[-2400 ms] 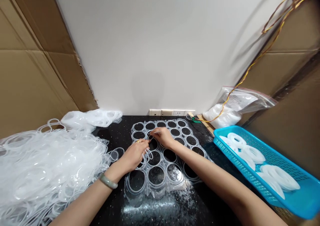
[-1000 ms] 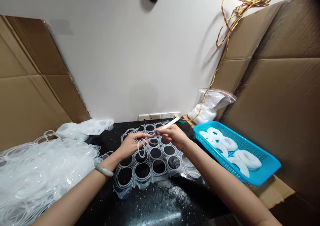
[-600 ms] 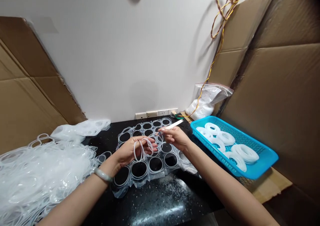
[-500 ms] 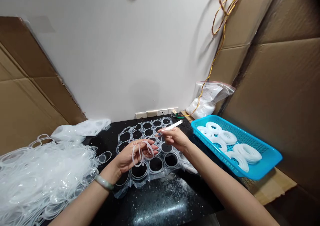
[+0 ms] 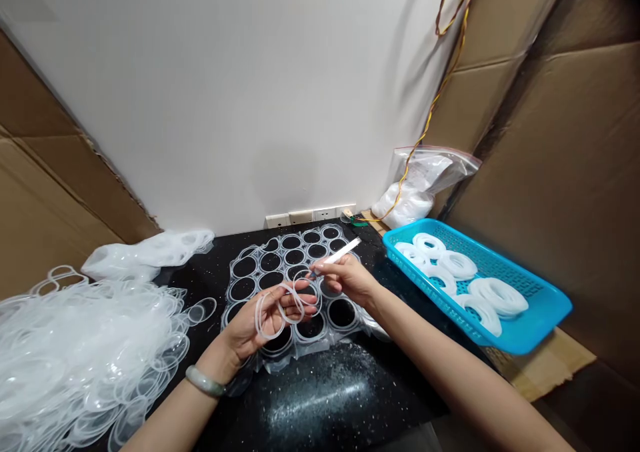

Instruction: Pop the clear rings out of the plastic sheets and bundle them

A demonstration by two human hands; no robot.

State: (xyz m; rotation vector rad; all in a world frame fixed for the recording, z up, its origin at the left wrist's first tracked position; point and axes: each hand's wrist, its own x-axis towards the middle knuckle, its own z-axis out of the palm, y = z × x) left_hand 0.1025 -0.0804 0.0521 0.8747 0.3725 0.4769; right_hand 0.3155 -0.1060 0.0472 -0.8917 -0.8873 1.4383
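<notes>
My left hand point(image 5: 253, 322) is turned palm up, loosely curled about several clear rings point(image 5: 299, 301); close beside it, my right hand point(image 5: 350, 279) pinches a slim white tool point(image 5: 343, 251). Whether its tip meets a ring is too small to tell. I judge a light hold best, tip angled off my fingers. Below both hands, the ring-patterned plastic sheet point(image 5: 282, 259) lies on the table point(image 5: 320, 405); farther right sits the blue basket point(image 5: 547, 322).
</notes>
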